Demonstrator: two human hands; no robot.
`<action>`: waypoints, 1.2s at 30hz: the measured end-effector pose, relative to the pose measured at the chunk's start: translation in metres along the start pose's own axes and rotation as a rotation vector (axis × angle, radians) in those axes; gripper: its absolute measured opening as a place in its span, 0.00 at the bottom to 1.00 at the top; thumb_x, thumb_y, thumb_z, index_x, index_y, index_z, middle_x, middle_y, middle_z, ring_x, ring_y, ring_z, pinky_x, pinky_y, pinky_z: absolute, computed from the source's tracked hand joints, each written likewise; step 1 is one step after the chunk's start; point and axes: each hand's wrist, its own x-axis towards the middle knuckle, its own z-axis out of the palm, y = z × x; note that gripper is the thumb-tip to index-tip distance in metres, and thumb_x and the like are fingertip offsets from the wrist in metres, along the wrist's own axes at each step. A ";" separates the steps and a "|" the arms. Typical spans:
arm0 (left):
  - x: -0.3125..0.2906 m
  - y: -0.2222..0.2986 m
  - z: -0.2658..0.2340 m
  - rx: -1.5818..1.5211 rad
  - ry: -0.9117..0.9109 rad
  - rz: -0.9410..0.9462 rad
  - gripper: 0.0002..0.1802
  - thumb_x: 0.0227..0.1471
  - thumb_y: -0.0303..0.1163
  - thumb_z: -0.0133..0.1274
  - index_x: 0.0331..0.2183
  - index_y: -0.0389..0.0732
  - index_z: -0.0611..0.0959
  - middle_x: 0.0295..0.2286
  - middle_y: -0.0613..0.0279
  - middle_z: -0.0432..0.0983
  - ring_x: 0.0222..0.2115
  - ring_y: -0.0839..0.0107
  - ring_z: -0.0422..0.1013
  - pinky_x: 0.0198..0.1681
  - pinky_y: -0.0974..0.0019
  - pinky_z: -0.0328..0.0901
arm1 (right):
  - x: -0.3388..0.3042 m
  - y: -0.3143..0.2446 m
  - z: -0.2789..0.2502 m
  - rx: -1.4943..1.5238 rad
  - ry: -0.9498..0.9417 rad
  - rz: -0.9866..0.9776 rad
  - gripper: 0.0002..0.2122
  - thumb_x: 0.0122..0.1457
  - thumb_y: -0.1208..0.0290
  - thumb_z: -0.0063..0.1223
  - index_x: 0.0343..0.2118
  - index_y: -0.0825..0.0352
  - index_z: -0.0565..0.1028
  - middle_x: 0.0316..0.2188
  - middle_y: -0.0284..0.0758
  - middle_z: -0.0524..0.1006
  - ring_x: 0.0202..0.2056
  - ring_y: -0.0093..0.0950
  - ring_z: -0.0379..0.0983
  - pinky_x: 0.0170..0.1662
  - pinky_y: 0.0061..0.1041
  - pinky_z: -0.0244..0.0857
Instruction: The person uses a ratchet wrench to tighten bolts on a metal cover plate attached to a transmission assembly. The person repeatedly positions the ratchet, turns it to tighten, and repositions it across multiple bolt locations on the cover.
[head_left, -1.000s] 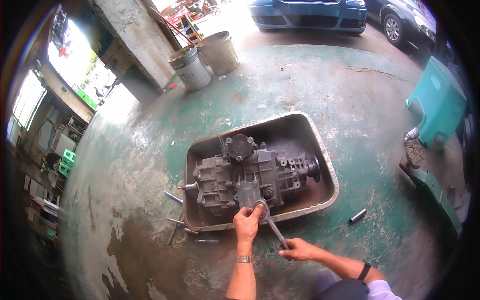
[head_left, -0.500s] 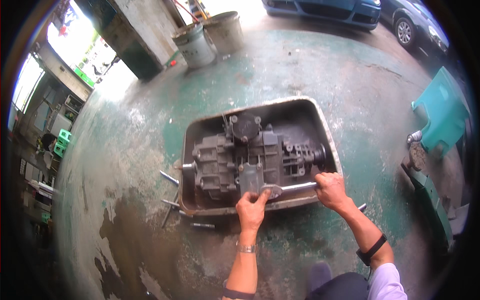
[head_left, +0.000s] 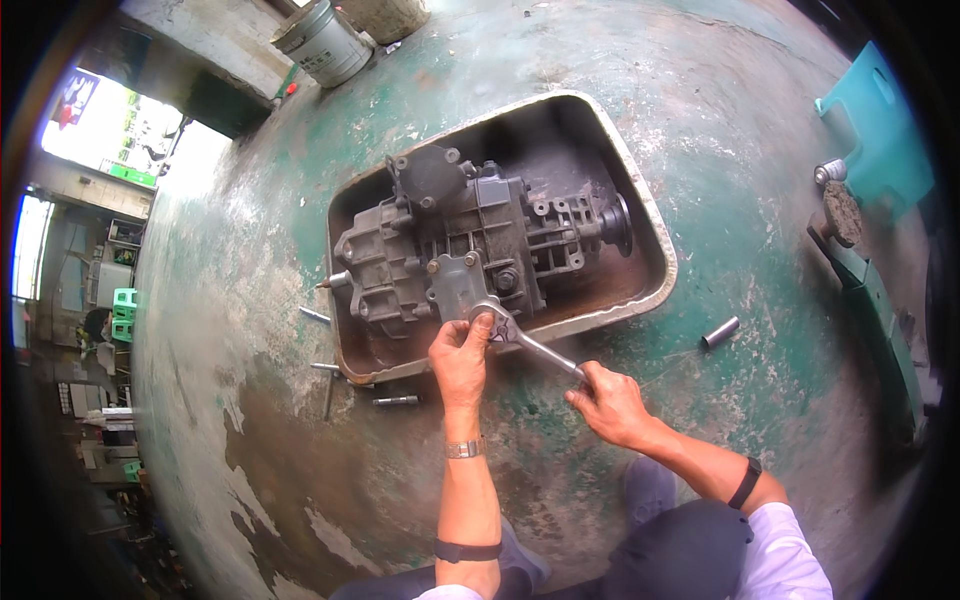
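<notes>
1. Two hands work a wrench (head_left: 525, 343) on a gearbox (head_left: 470, 245) that lies in a dented metal tray (head_left: 655, 265) on the green floor (head_left: 760, 120).
2. Grey and greasy, the gearbox is ribbed, with bolts on top and a shaft at each end.
3. Left hand (head_left: 462, 350) presses down on the wrench head, fingers curled over it at the gearbox's near edge.
4. Right hand (head_left: 610, 402) is clamped on the wrench handle's end.
5. Loose bolts (head_left: 396, 401) and a socket (head_left: 720, 332) lie on the floor near the tray.
6. Whatever the wrench head bites on is hidden under the left hand.
</notes>
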 end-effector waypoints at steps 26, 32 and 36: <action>-0.032 0.024 0.015 -0.461 -0.063 0.201 0.20 0.53 0.20 0.61 0.48 0.32 0.79 0.41 0.62 0.78 0.41 0.77 0.73 0.47 0.74 0.68 | 0.079 -0.036 -0.111 -0.254 0.136 -0.521 0.14 0.45 0.63 0.71 0.23 0.66 0.77 0.19 0.37 0.75 0.21 0.37 0.73 0.25 0.33 0.65; -0.022 0.012 0.037 -0.593 0.005 0.137 0.18 0.53 0.18 0.60 0.47 0.33 0.79 0.40 0.64 0.78 0.40 0.78 0.72 0.46 0.74 0.67 | 0.123 -0.063 -0.145 -0.586 0.145 -0.700 0.14 0.39 0.64 0.71 0.26 0.63 0.78 0.22 0.33 0.76 0.26 0.37 0.71 0.35 0.34 0.63; -0.013 0.019 0.038 -0.645 0.043 0.156 0.16 0.54 0.19 0.59 0.45 0.34 0.79 0.38 0.66 0.78 0.38 0.80 0.72 0.44 0.76 0.67 | 0.137 -0.078 -0.145 -0.609 0.155 -0.721 0.14 0.36 0.66 0.72 0.27 0.64 0.79 0.22 0.32 0.76 0.27 0.35 0.70 0.35 0.32 0.61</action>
